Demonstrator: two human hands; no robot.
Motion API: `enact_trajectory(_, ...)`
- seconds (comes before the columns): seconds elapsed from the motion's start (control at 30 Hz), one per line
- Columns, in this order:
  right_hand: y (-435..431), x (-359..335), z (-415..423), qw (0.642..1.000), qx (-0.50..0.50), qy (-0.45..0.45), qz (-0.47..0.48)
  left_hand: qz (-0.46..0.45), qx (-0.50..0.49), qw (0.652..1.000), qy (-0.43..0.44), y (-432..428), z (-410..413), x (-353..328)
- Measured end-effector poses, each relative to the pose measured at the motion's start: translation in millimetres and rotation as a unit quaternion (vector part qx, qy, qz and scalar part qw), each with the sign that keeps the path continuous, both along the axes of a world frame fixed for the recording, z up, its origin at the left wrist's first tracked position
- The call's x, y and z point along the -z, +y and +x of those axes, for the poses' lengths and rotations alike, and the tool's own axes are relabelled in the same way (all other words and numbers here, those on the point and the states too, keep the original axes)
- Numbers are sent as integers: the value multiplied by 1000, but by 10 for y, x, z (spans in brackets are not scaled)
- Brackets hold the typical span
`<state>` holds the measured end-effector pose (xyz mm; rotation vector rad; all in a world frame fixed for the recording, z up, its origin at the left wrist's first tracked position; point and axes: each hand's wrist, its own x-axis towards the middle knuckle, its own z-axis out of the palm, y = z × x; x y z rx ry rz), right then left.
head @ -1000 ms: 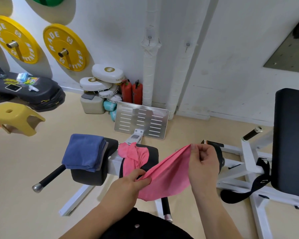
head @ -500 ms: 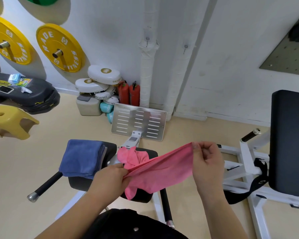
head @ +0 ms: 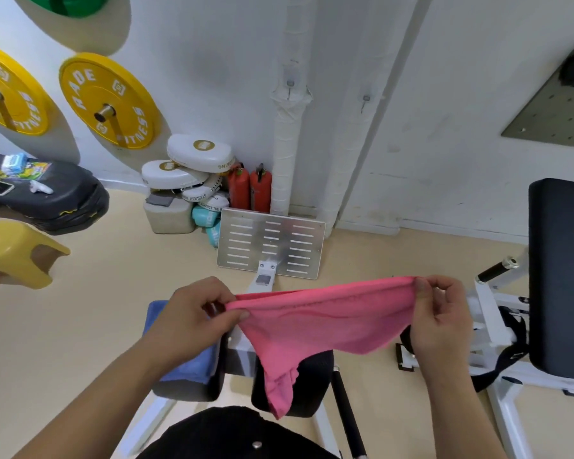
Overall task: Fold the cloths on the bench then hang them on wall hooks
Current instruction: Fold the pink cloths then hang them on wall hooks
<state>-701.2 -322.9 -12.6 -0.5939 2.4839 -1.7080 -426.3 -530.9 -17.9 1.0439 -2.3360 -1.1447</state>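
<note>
A pink cloth (head: 315, 329) hangs stretched between my two hands above the black bench pads (head: 307, 385). My left hand (head: 196, 313) pinches its left top corner and my right hand (head: 441, 319) pinches its right top corner. The lower part of the cloth droops to a point over the right pad. A folded blue cloth (head: 186, 366) lies on the left pad, partly hidden behind my left hand and forearm. Two small wall hooks (head: 290, 86) (head: 365, 101) sit on the white wall straight ahead, both bare.
A metal footplate (head: 272, 243) stands ahead of the bench. Boxing pads (head: 193, 170) and red extinguishers (head: 251, 187) crowd the wall base. Yellow weight plates (head: 108, 101) hang at left, a yellow stool (head: 17, 256) below. A black padded seat (head: 560, 276) with white frame stands right.
Both hands have lifted the pink cloth off the bench and spread apart, so it now hangs flat between them. The view has tilted closer over the bench.
</note>
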Motion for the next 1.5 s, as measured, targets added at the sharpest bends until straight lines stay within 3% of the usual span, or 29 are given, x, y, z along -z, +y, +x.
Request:
enact_trajectory(0.2, -345, -179, 238, 999, -5, 29, -13, 148, -65, 980, 120, -521, 60, -432)
enact_trajectory(0.33, -391, -232, 326, 1000, 25, 11, -15, 135, -52, 977, 154, -629, -31, -572)
enact_trajectory(0.5, -258, -230, 303, 999, 7, -47, -11, 151, -24, 984, 96, -744, -23, -555)
enact_trajectory(0.63, -152, -279, 235, 997, -46, -56, 30, 277, -9, 939, 205, -733, 39, -612)
enact_trajectory(0.77, -196, -258, 221, 987, -94, -92, 97, 339, -22, 919, 200, -752, 118, -549)
enact_trajectory(0.9, -327, -240, 248, 982, -77, -156, 76, 320, -69, 930, 166, -734, 110, -556)
enact_trajectory(1.07, -492, -488, 309, 994, -85, -52, 35, 259, -97, 940, 198, -731, 94, -662)
enact_trajectory(1.37, -639, -290, 308, 984, -85, -146, 64, 334, -185, 908, 171, -703, 28, -352)
enact_trajectory(1.5, -647, -244, 364, 964, -72, -249, 54, 358, -178, 903, 159, -634, -24, -344)
